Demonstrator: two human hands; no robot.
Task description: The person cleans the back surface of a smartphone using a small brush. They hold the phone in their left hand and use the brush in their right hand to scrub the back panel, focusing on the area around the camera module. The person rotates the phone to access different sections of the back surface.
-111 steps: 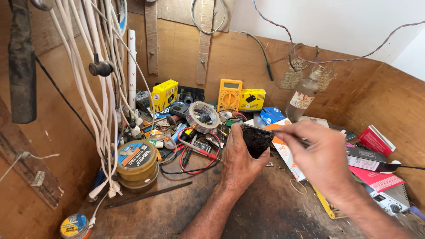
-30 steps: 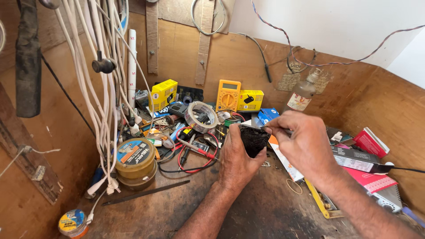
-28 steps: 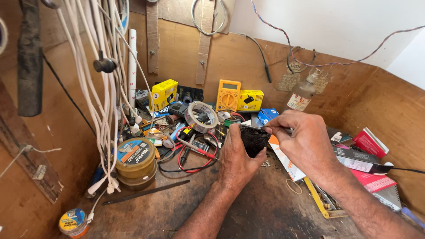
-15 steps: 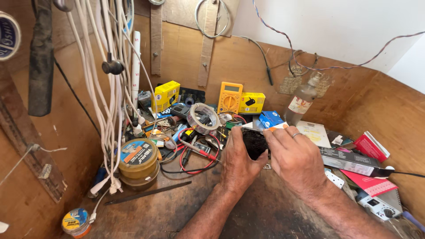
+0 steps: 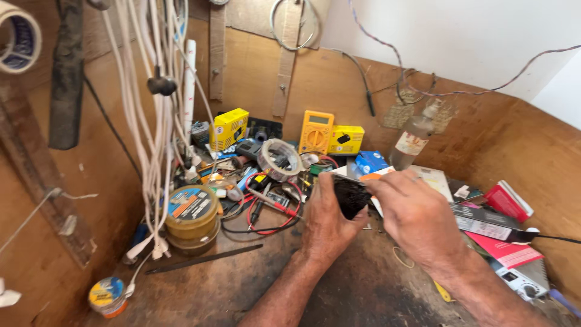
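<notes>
Black and flat, a small phone-like device (image 5: pixel 351 195) stands on edge above the dark worktop (image 5: pixel 363 284), the left hand (image 5: pixel 327 224) curled around its lower side and the right hand (image 5: pixel 417 218) pinching its upper edge with closed fingers. A slip could drop it among the red probe leads (image 5: pixel 272 212). Nearby, a stacked round tin (image 5: pixel 192 217) is lidded, and a clear bottle (image 5: pixel 411 140) shows contents that cannot be told.

The left grip (image 5: pixel 327 221) sits just left of the right grip (image 5: pixel 417 221) above the bench (image 5: pixel 242 284). A multimeter (image 5: pixel 315 131) stands behind them, a tape roll (image 5: pixel 279 160) behind-left, stacked tins (image 5: pixel 192 218) far left, and a bottle (image 5: pixel 410 142) behind-right.
</notes>
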